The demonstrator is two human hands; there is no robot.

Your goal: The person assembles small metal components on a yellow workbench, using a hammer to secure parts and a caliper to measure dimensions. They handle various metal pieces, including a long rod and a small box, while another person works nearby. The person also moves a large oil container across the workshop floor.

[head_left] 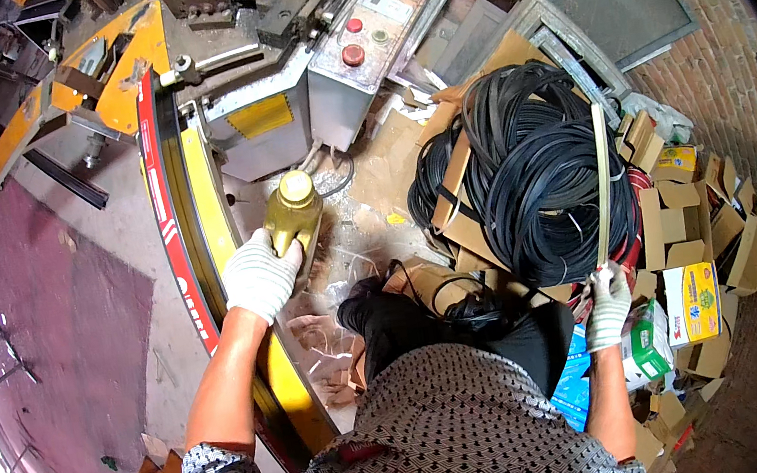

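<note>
My left hand (259, 278), in a white knit glove with bare fingertips, is closed around a gold oil-type bottle (293, 215) with a yellow cap. The bottle is upright, beside the red and yellow edge of a machine rail (210, 197). On the other side, my right hand (608, 309), gloved the same way, grips the lower end of a long, narrow, pale strip (603, 181). That strip stands up past a big heap of coiled black rubber cord or belts (525, 177); its exact kind I cannot make out.
A grey control box (361, 45) with red buttons stands ahead, next to a yellow-orange machine frame (132, 63). Open cardboard boxes (681, 223) pile up at the right, before a brick wall (719, 5). A dark red sheet (60, 310) covers the left side.
</note>
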